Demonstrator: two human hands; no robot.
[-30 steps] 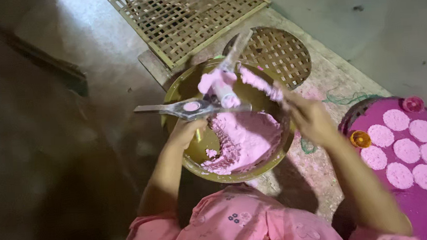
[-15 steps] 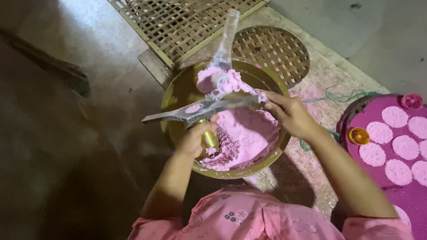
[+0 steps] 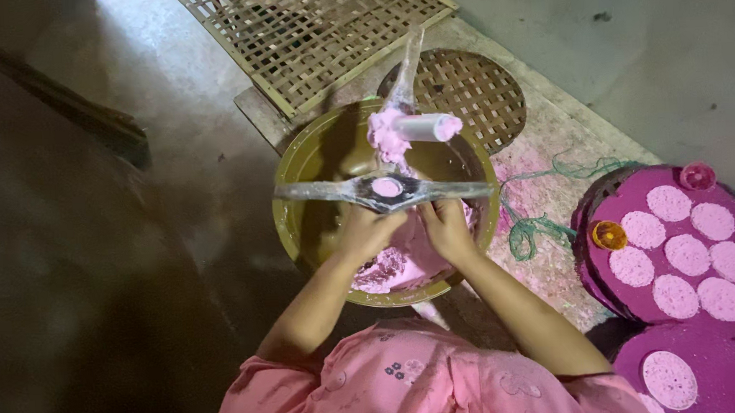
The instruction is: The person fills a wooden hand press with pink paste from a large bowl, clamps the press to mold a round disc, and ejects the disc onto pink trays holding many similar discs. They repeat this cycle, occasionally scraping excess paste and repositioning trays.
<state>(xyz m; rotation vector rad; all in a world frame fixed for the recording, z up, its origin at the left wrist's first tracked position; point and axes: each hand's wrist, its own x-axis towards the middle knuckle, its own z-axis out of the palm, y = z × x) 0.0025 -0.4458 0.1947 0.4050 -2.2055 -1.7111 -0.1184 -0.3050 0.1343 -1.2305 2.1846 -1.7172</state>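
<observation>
- Head view looks straight down on a flat, clear-looking cross-shaped press [image 3: 386, 189] with long thin arms and a round hole at its middle, filled with pink paste; it is held level over a bowl [image 3: 298, 164].
- Left hand [image 3: 367, 232] grips the press from below near its middle, fingers curled shut around it.
- Right hand [image 3: 446, 226] sits just beside the left, also closed on the underside of the press; the two hands nearly touch.
- One arm of the press stands up and away from the hands, with a short pale cylinder [image 3: 427, 127] sticking out sideways from it, smeared with a lump of pink paste.
- More soft, lumpy pink dough [image 3: 404, 259] lies in the bowl, partly hidden by the hands.
- Bowl is round, smooth and olive-brown, wet on its inner wall.
- Behind the bowl lies a round woven mat [image 3: 470, 84], and beyond it a square lattice tray [image 3: 308, 29] of thin bamboo strips.
- Tangled green string [image 3: 536, 223] lies on the pink-stained floor right of the bowl.
- Farther right, round magenta boards [image 3: 606, 278] carry flat, pale pink, grainy discs [image 3: 667, 203], with small orange and pink cups at the rim.
</observation>
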